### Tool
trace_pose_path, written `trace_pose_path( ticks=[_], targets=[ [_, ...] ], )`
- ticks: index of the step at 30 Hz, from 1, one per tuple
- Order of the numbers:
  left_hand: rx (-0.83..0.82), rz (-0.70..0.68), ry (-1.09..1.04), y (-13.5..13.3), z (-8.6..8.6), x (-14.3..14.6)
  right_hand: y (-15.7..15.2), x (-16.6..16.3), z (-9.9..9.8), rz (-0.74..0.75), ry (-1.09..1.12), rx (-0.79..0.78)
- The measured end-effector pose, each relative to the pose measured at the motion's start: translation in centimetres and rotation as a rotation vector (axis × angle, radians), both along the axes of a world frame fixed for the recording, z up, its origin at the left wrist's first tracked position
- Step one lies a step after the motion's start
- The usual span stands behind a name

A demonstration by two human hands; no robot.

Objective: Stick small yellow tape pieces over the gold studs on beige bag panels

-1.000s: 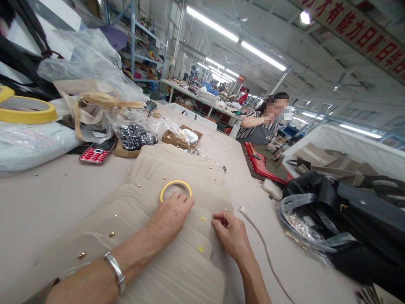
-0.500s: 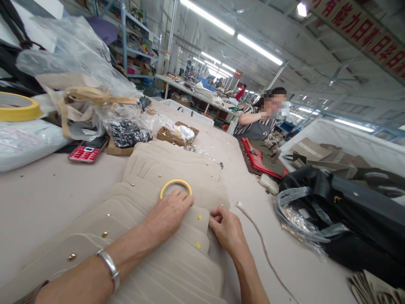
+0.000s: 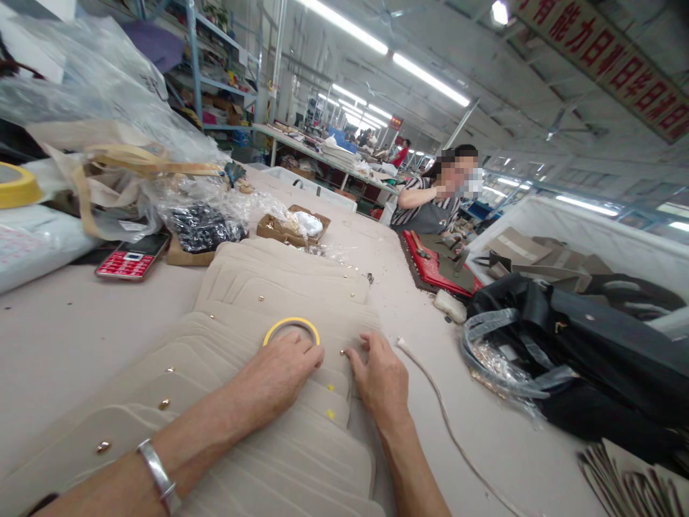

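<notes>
Overlapping beige panels (image 3: pixel 252 287) with gold studs lie fanned out across the table in front of me. My left hand (image 3: pixel 291 370) has its fingers curled over the near side of a yellow tape roll (image 3: pixel 291 321), above the panels. Two small bits of yellow tape (image 3: pixel 330 414) stick to the panels just right of that hand. At the panels' right edge is my right hand (image 3: pixel 380 373), thumb and forefinger apart. The thumb tip is close to a gold stud (image 3: pixel 342 352); whether they touch I cannot tell.
A white cord (image 3: pixel 438 391) runs along the table on the right, beside a black bag (image 3: pixel 581 359). Small cardboard boxes (image 3: pixel 293 226), a red phone (image 3: pixel 133 257) and plastic wrapping lie beyond the panels. A co-worker (image 3: pixel 430 205) sits across the table near a red bag piece (image 3: pixel 430 266).
My right hand's thumb and fingers have spread from a closer, curled pose at the panel edge. My left hand stays on the tape roll. The view has shifted slightly.
</notes>
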State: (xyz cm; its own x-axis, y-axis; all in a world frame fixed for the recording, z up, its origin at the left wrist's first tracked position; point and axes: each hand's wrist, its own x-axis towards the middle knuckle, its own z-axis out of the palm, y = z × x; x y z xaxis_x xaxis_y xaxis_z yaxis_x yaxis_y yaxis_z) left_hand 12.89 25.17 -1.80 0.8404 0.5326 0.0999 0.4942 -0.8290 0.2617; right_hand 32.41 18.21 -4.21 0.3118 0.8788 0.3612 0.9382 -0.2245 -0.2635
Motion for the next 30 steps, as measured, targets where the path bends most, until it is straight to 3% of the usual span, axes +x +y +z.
trace_pose_path(
  ticks=[5, 9, 12, 17, 22, 27, 30],
  targets=[
    [-0.026, 0.025, -0.051, -0.1, -0.2, 0.0, 1.2, 0.5, -0.2, -0.056, 0.030, 0.147],
    [-0.087, 0.024, -0.248, -0.1, -0.5, 0.0, 0.8, 0.8, 0.5, 0.014, 0.306, 0.208],
    [-0.103, -0.014, -0.375, 0.0, -0.6, 0.0, 0.0, 1.0, 0.9, 0.115, 0.410, 0.161],
    [-0.049, 0.007, -0.407, -0.2, -0.8, 0.0, 0.1, 0.4, 0.3, 0.170, 0.254, 0.003],
    [-0.018, 0.076, -0.231, -0.4, -1.3, 0.4, 1.7, -0.4, -0.3, 0.043, 0.144, 0.107],
    [0.024, 0.062, -0.232, -0.6, -1.7, 0.5, 1.2, 0.1, 0.7, 0.108, 0.495, 0.199],
    [0.049, 0.051, -0.260, -0.6, -1.7, 0.5, 0.2, 0.1, 1.8, 0.240, 0.701, 0.141]
  ],
)
